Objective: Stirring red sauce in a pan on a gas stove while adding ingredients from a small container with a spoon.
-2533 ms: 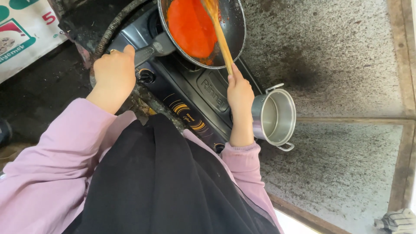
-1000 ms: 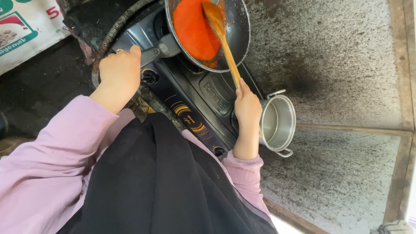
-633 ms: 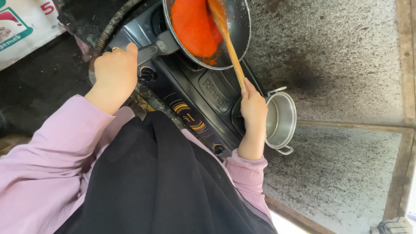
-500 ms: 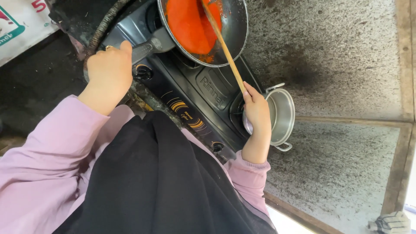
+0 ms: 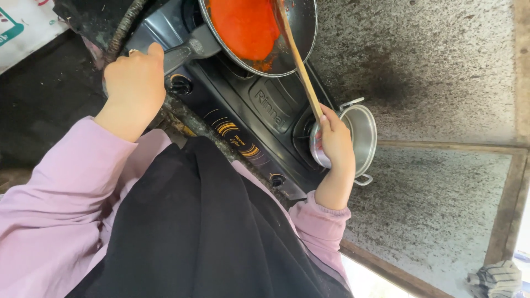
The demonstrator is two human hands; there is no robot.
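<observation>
We see the pan (image 5: 298, 33) at top centre of the frame, on the far burner of the stove (image 5: 259, 118). It is dark, round and shallow, w/ a grey handle (image 5: 187, 49) running toward upper left. Approx. the left two-thirds of the pan holds a thick, smooth orange-red sauce (image 5: 243, 25); the right part of the base shows bare and dark.

The spoon (image 5: 298, 60) is a long, pale wooden stick. Its top end sits in the sauce at the frame's upper edge; the shaft slants down and right, over the pan rim, to mid-frame.

Right hand (image 5: 335, 144), right of centre: closed round the spoon's lower end, fingers wrapped on the shaft. Left hand (image 5: 135, 83), upper left: curled into a fist at the end of the handle. We cannot tell how much of the handle lies inside the fist.

The pot (image 5: 359, 138) is small, of bright steel, w/ two loop handles. It sits on the near burner, right of centre, partly behind the right hand. The inside seen is bare metal.

The stove is black, w/ two knobs on its front edge.

Count: 1 pan, 1 pot, 1 spoon, 1 stove, 2 knobs, 2 hands. Both sleeves are pink.
</observation>
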